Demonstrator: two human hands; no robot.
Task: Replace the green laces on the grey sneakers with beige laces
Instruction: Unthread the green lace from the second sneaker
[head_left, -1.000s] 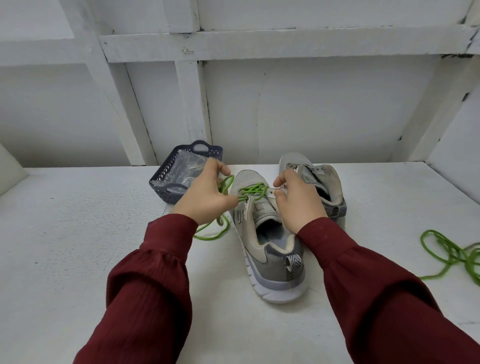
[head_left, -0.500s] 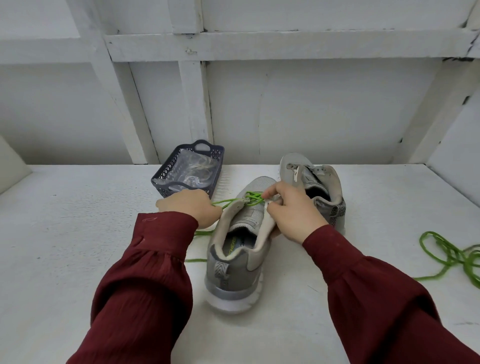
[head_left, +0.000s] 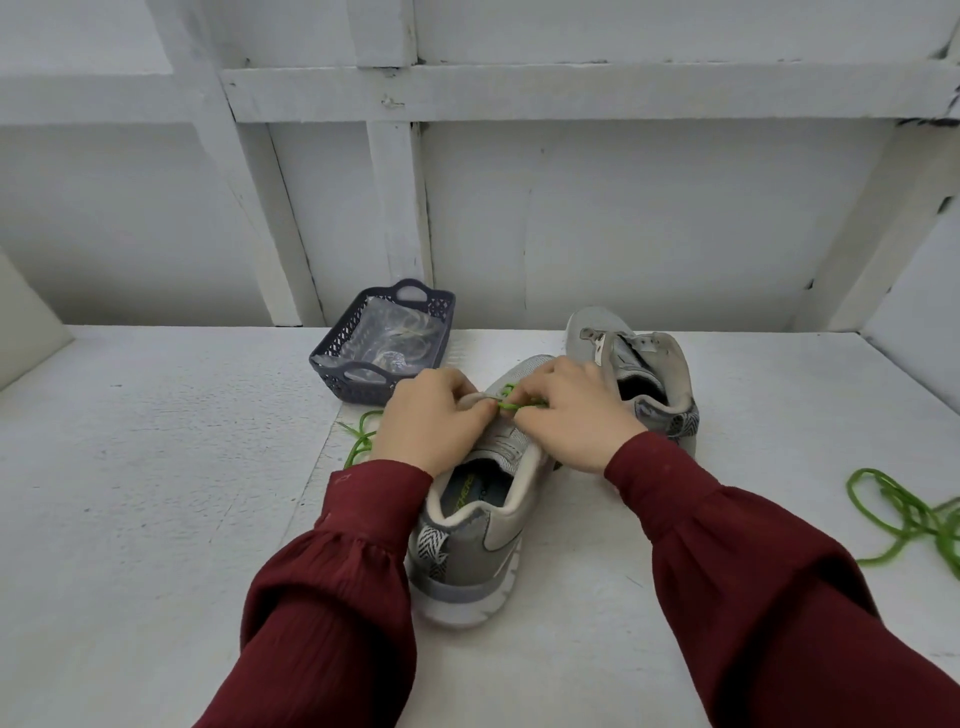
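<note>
A grey sneaker (head_left: 470, 540) stands in the middle of the white table with its heel towards me. A green lace (head_left: 511, 402) still runs through its eyelets, and its loose end trails on the table at the left. My left hand (head_left: 431, 415) and my right hand (head_left: 576, 410) both pinch this lace over the tongue. The second grey sneaker (head_left: 636, 364) stands behind my right hand with no lace in it. Another green lace (head_left: 904, 512) lies loose at the right edge. Beige laces in clear wrap sit in a dark basket (head_left: 382, 348).
The basket stands at the back left of the sneakers, near the white panelled wall (head_left: 571, 218). The table's white top (head_left: 156, 467) spreads to the left and the front.
The near sneaker was turned so its heel points left of where it was. My left hand came in from the side and both hands now meet over the lace at the tongue.
</note>
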